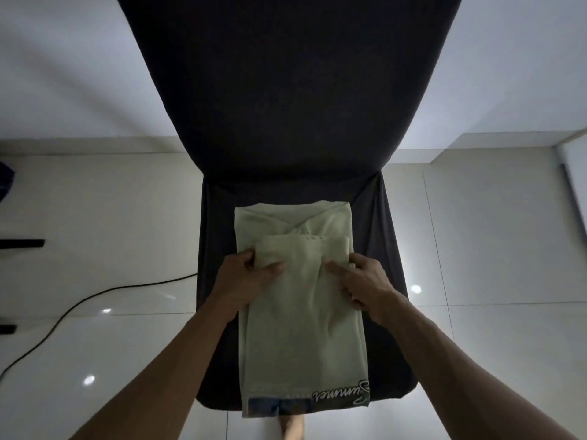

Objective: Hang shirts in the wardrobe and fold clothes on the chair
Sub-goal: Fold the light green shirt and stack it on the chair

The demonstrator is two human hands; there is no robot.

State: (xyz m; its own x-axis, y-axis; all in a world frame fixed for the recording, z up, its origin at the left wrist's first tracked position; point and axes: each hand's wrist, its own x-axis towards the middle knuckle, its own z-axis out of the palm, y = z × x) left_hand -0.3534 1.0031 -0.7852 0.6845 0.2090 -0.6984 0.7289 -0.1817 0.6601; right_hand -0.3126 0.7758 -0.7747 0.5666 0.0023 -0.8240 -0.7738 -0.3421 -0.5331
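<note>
Centrally, head view: pale green folded cotton shirt (301, 312) lies on dark fabric-covered chair (295, 122) seat, lower middle of frame. Left hand (246, 279) pinches the folded upper edge; right hand (365, 281) grips its right edge. Black cable (79, 309) lower left.

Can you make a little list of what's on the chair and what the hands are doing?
chair: dark cover, on a shiny tiled floor
on the seat: pale green shirt, partly folded
left hand: grips the shirt's folded edge
right hand: pinches the shirt's other side
on the floor: black cable
</note>
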